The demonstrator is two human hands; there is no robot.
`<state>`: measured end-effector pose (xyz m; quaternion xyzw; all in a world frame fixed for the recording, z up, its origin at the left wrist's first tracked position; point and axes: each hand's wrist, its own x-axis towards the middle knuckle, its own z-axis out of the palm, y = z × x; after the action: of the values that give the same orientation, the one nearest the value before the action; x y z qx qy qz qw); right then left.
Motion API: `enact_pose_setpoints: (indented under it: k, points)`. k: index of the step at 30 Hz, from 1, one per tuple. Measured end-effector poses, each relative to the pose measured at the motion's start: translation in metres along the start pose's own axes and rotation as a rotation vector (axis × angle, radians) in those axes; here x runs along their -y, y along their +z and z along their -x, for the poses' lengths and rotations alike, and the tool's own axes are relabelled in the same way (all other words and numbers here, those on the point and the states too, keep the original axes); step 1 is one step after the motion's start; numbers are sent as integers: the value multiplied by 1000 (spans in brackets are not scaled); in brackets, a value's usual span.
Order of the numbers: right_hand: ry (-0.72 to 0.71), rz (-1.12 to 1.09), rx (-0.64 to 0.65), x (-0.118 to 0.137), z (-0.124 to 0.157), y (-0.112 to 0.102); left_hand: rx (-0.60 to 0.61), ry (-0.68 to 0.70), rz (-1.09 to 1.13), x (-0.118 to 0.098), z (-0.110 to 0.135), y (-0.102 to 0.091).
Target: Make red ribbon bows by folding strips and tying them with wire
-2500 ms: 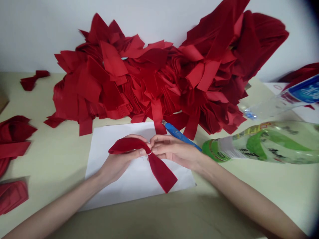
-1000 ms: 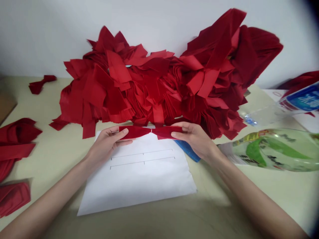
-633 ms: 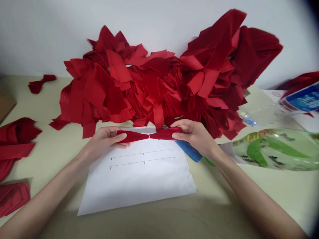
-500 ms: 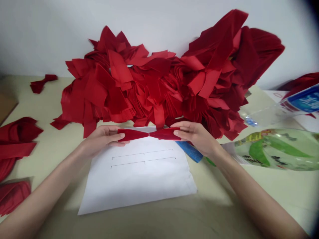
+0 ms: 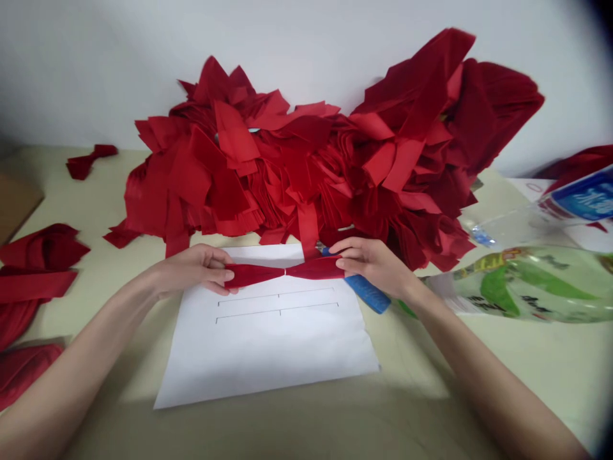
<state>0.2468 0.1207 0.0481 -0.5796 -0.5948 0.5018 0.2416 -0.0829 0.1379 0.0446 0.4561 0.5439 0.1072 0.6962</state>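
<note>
A red velvet ribbon bow [image 5: 313,268], pinched at its middle by a thin pale tie, is stretched level between my hands. Its left end is gripped by my left hand [image 5: 198,268], fingers closed. My right hand [image 5: 371,263] pinches the other end between thumb and fingers. Beneath the bow lies a white paper sheet [image 5: 268,358] printed with two marked lines, just nearer to me than the bow. A blue-handled tool [image 5: 368,294] lies by my right hand, partly covered by it and the bow.
A large heap of red fabric strips [image 5: 287,172] stands against the wall behind. Folded red strips [image 5: 38,268] lie at the left, with a small red bow [image 5: 89,161] further back. On the right are a green-printed plastic package [image 5: 541,284] and a blue-labelled clear one [image 5: 582,195].
Both hands have brought the bow slightly down toward the printed lines. More of the blue-handled tool shows. The camera view has shifted a little.
</note>
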Motion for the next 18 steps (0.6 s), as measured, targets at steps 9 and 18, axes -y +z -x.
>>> enact_pose_setpoints:
  k: [9,18]
  points:
    - [-328,394,-245,18,12,-1,6,-126,-431,-14,32,-23]
    - [-515,355,-57,20,-5,41,-396,102,-538,-2,68,-70]
